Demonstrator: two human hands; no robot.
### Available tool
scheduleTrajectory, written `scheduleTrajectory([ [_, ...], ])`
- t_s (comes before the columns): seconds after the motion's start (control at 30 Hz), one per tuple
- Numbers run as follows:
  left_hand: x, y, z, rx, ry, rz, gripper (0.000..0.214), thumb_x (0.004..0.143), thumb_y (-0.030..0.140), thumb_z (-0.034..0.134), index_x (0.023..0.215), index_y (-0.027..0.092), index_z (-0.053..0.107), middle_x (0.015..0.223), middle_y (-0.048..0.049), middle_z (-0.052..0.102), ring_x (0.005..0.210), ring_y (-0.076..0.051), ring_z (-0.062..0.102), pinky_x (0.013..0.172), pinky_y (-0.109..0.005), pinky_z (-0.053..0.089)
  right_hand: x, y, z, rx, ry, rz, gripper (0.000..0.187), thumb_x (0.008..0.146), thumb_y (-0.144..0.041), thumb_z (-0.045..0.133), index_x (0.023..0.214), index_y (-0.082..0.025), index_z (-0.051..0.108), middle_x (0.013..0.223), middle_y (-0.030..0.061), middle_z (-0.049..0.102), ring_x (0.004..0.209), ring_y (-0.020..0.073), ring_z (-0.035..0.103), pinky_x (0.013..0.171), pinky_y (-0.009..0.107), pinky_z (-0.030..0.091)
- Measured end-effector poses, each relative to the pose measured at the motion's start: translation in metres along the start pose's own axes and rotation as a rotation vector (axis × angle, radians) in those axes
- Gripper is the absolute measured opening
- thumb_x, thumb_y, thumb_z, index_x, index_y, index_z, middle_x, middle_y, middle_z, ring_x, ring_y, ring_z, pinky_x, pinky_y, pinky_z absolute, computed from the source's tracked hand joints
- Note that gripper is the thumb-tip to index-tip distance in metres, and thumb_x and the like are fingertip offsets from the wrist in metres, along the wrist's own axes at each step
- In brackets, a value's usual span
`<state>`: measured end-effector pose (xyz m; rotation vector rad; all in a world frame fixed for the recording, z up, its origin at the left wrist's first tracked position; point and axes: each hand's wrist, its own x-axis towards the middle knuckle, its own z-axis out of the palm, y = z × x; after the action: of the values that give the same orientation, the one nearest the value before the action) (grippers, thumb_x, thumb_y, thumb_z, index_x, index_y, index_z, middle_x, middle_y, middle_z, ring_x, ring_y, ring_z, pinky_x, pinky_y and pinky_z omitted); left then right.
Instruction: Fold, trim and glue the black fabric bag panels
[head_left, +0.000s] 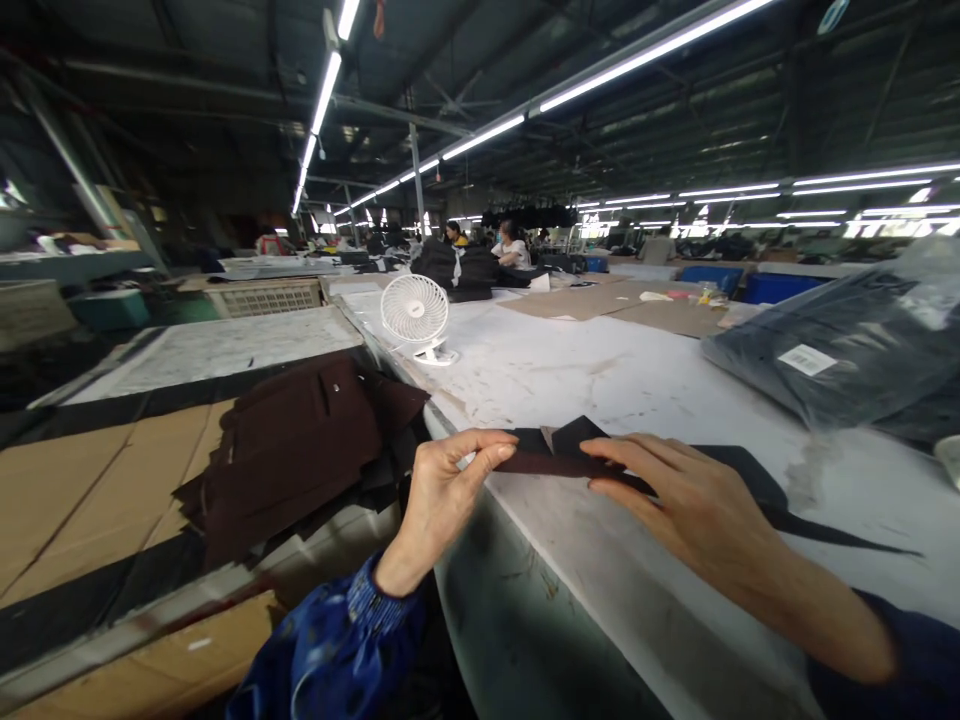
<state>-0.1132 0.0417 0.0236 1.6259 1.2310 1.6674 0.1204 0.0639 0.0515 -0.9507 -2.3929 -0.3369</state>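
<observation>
Between my two hands a narrow strip of dark brown and black fabric [553,462] is stretched just above the white tabletop [570,370]. My left hand [457,490] pinches its left end between thumb and fingers. Around its right part, the thumb and fingers of my right hand [675,490] are closed on the cloth. Behind and below the right hand, more black fabric [739,470] lies on the table and tapers to a point at the right. Left of my left hand, a stack of dark brown cut fabric pieces [300,440] rests on a lower surface.
A small white fan [415,310] stands at the table's left edge. To the right lies a dark plastic-wrapped bundle [847,340] with a white label. Cardboard [97,480] covers the lower surface at left. Farther back are dark cloth piles [446,268], blue bins [780,288] and people [512,245].
</observation>
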Motion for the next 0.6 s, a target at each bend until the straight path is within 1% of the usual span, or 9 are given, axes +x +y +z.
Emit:
scheduleTrajectory([
  [0.1, 0.003, 0.014, -0.004, -0.079, 0.05, -0.009, 0.031, 0.088, 0.043, 0.057, 0.096, 0.019, 0.074, 0.084, -0.0042, 0.076, 0.088, -0.02, 0.068, 0.089, -0.032, 0.05, 0.002, 0.005, -0.017, 0.02, 0.034, 0.066, 0.029, 0.092, -0.038, 0.044, 0.105, -0.027, 0.068, 0.097, 0.0042, 0.074, 0.085, 0.0253, 0.069, 0.073, 0.038, 0.052],
  [0.2, 0.002, 0.012, -0.01, -0.141, 0.112, 0.02, 0.041, 0.093, 0.048, 0.045, 0.111, 0.018, 0.067, 0.101, -0.0073, 0.074, 0.105, -0.021, 0.064, 0.102, -0.036, 0.042, 0.005, 0.008, -0.035, 0.047, 0.106, 0.193, 0.028, 0.088, -0.04, 0.049, 0.098, -0.026, 0.07, 0.091, 0.0046, 0.075, 0.075, 0.0263, 0.07, 0.066, 0.038, 0.053],
  [0.27, 0.001, -0.001, -0.013, -0.19, 0.105, 0.006, 0.045, 0.091, 0.051, 0.048, 0.119, 0.018, 0.062, 0.118, -0.0103, 0.068, 0.117, -0.023, 0.057, 0.106, -0.039, 0.038, 0.007, 0.008, -0.048, 0.091, 0.143, 0.273, 0.026, 0.085, -0.041, 0.051, 0.092, -0.025, 0.071, 0.085, 0.004, 0.075, 0.068, 0.0255, 0.07, 0.062, 0.036, 0.052],
  [0.3, 0.0, -0.01, -0.013, -0.221, 0.073, -0.006, 0.05, 0.089, 0.053, 0.051, 0.125, 0.019, 0.058, 0.126, -0.0119, 0.063, 0.123, -0.024, 0.054, 0.107, -0.04, 0.037, 0.008, 0.007, -0.054, 0.118, 0.161, 0.308, 0.025, 0.083, -0.041, 0.052, 0.089, -0.026, 0.071, 0.082, 0.0032, 0.075, 0.065, 0.0248, 0.069, 0.06, 0.036, 0.052],
  [0.37, -0.003, -0.03, -0.009, -0.285, 0.002, -0.009, 0.068, 0.08, 0.058, 0.06, 0.135, 0.02, 0.047, 0.139, -0.0148, 0.052, 0.131, -0.027, 0.046, 0.11, -0.041, 0.035, 0.011, 0.004, -0.066, 0.176, 0.191, 0.372, 0.023, 0.08, -0.042, 0.054, 0.084, -0.027, 0.071, 0.078, 0.0017, 0.075, 0.062, 0.024, 0.067, 0.059, 0.035, 0.052],
  [0.43, -0.007, -0.045, -0.001, -0.324, 0.011, 0.0, 0.085, 0.071, 0.063, 0.066, 0.141, 0.022, 0.039, 0.147, -0.0155, 0.042, 0.137, -0.028, 0.037, 0.111, -0.042, 0.033, 0.013, 0.0, -0.076, 0.222, 0.219, 0.453, 0.021, 0.077, -0.043, 0.055, 0.078, -0.029, 0.071, 0.076, 0.0004, 0.074, 0.063, 0.0241, 0.067, 0.058, 0.034, 0.051],
  [0.47, -0.01, -0.051, 0.005, -0.34, 0.033, 0.002, 0.09, 0.068, 0.064, 0.068, 0.142, 0.023, 0.037, 0.149, -0.0151, 0.038, 0.139, -0.029, 0.033, 0.112, -0.042, 0.033, 0.013, -0.001, -0.08, 0.241, 0.234, 0.503, 0.021, 0.076, -0.044, 0.055, 0.076, -0.03, 0.071, 0.073, -0.0003, 0.074, 0.063, 0.0245, 0.067, 0.056, 0.034, 0.051],
  [0.53, -0.016, -0.057, 0.016, -0.368, 0.047, 0.004, 0.091, 0.066, 0.065, 0.069, 0.142, 0.024, 0.037, 0.15, -0.014, 0.037, 0.139, -0.03, 0.033, 0.112, -0.042, 0.032, 0.012, -0.004, -0.086, 0.275, 0.266, 0.599, 0.022, 0.075, -0.048, 0.056, 0.073, -0.032, 0.071, 0.067, -0.0011, 0.071, 0.061, 0.025, 0.066, 0.051, 0.033, 0.05],
  [0.6, -0.02, -0.058, 0.024, -0.393, -0.003, 0.002, 0.089, 0.064, 0.064, 0.071, 0.139, 0.025, 0.042, 0.146, -0.0134, 0.044, 0.135, -0.032, 0.039, 0.111, -0.044, 0.036, 0.01, -0.005, -0.09, 0.317, 0.288, 0.643, 0.025, 0.075, -0.053, 0.056, 0.072, -0.033, 0.071, 0.064, -0.0013, 0.07, 0.06, 0.0257, 0.065, 0.049, 0.033, 0.05],
])
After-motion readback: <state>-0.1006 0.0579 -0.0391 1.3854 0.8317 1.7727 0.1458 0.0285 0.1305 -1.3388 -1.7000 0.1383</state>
